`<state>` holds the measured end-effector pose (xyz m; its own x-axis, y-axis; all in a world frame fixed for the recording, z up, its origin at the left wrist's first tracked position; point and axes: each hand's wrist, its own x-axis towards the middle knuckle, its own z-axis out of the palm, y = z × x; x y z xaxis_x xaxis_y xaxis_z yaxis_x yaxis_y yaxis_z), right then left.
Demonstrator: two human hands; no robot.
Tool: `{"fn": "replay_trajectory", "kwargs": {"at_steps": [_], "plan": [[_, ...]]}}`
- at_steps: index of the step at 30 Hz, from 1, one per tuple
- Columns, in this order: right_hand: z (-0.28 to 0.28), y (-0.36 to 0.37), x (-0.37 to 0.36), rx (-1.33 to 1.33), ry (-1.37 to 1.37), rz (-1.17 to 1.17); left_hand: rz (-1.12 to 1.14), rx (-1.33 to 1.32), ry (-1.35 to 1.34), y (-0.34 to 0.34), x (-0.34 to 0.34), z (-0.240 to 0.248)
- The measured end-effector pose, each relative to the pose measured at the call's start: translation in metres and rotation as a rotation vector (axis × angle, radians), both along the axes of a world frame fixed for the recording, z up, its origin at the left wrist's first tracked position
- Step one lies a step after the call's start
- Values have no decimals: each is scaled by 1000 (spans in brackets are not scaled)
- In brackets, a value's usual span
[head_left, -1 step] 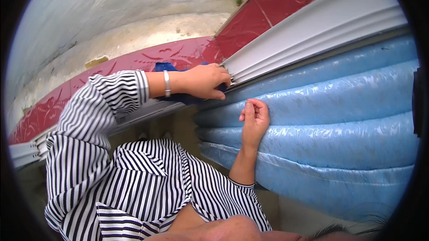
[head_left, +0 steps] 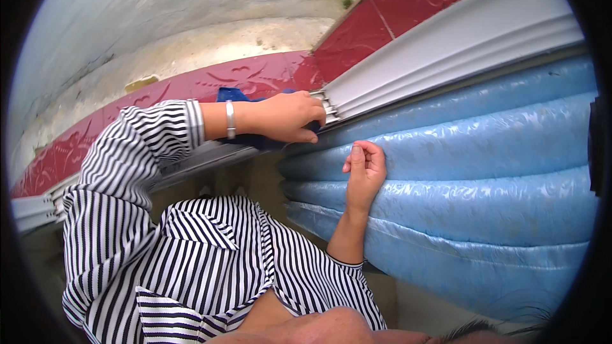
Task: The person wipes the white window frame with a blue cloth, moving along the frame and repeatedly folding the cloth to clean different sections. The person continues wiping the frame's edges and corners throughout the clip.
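Observation:
My left hand [head_left: 290, 116], with a silver bracelet at the wrist, is closed over a dark blue cloth [head_left: 233, 95]. The cloth lies along a metal window track [head_left: 220, 151], mostly hidden under the hand and forearm. My fingertips are beside the corner where the track meets a white frame [head_left: 446, 47]. To the right, my right hand [head_left: 366, 167] is raised with its fingers curled in and the thumb against them; nothing shows in it. Behind that hand is a shiny light blue quilted surface [head_left: 484, 159] with long padded ridges.
A ledge of patterned red tiles [head_left: 255, 75] runs outside the track and turns up along the frame at the right. Beyond it is grey concrete ground [head_left: 191, 0] with a wet patch. A dark object [head_left: 596, 146] is at the right rim.
My left hand and the cloth have shifted slightly left along the track, showing more of the corner by the frame. My right hand stays almost still.

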<state>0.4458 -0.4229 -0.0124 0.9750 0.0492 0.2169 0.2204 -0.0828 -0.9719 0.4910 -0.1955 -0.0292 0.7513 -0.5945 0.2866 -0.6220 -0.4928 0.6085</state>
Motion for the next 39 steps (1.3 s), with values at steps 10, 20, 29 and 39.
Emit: {"fn": "replay_trajectory", "kwargs": {"at_steps": [10, 20, 29, 39], "plan": [[15, 35, -16, 85, -54, 368, 388, 202, 51, 97, -195, 33], [26, 90, -62, -57, 91, 1009, 1324, -939, 13, 176, -453, 103], [23, 186, -218, -146, 76, 1353, 898, -1443, 1, 135, -438, 116], [82, 84, -132, -141, -83, 777, 471, -1156, -23, 94, -370, 135]]}}
